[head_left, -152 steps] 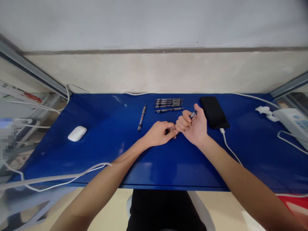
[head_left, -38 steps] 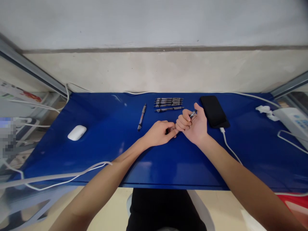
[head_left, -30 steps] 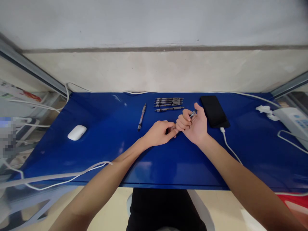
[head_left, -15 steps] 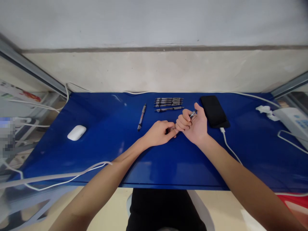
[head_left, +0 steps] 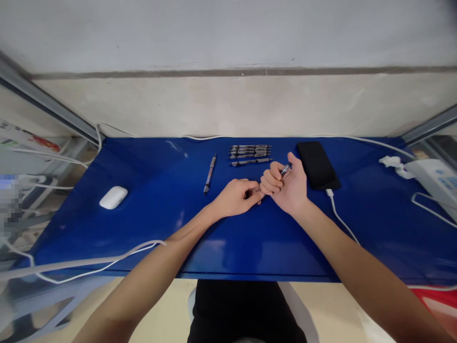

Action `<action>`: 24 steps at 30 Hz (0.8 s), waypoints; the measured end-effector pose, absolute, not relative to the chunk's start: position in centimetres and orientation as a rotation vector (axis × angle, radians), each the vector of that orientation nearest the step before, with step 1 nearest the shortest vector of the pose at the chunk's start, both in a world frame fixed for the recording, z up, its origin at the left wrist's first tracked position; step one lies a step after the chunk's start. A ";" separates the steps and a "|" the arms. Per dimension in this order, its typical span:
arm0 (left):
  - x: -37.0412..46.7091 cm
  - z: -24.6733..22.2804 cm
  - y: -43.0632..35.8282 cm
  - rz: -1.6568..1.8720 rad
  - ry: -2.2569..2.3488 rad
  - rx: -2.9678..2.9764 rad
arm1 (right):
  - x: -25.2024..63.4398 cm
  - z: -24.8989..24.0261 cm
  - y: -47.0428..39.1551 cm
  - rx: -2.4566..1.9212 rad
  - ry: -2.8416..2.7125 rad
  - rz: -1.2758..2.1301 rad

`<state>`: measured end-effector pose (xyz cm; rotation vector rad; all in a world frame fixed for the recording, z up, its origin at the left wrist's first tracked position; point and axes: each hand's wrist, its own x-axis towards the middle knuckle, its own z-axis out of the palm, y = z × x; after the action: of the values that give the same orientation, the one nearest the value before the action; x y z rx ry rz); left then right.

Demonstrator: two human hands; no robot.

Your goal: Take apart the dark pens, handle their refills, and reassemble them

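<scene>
In the head view, my right hand (head_left: 283, 186) is palm up, its fingers curled round a pen whose shiny end (head_left: 284, 169) sticks out beside the thumb. The rest of that pen is hidden in the fist. Meeting it from the left, my left hand (head_left: 237, 197) rests low over the desk with fingers and thumb pinched together. What lies between them I cannot make out. Just beyond the hands, several grey and black pens (head_left: 250, 152) lie side by side, and the nearest pen (head_left: 251, 162) sits slightly apart. A single pen (head_left: 210, 175) lies lengthwise left of them.
The blue desk (head_left: 150, 190) meets a pale wall at the back. A black phone (head_left: 318, 165) with a white charging cable (head_left: 339, 214) lies right of my hands. At the left is a white earbud case (head_left: 113, 197); a power strip (head_left: 433, 181) stands far right. White cables (head_left: 107, 262) cross my left forearm.
</scene>
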<state>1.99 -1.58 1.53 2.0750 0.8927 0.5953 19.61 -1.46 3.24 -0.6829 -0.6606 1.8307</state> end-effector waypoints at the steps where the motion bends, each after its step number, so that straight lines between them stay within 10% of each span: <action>1: 2.0 1.5 -1.6 0.597 0.892 2.074 | 19.6 3.3 -1.5 -0.684 -0.666 1.830; 24: 2.0 1.6 -1.7 0.610 0.899 2.106 | 19.6 3.2 -1.5 -0.660 -0.683 1.824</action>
<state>2.03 -1.67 1.57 2.1057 0.8990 0.6104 19.60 -1.51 3.19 -0.6601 -0.6833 1.8241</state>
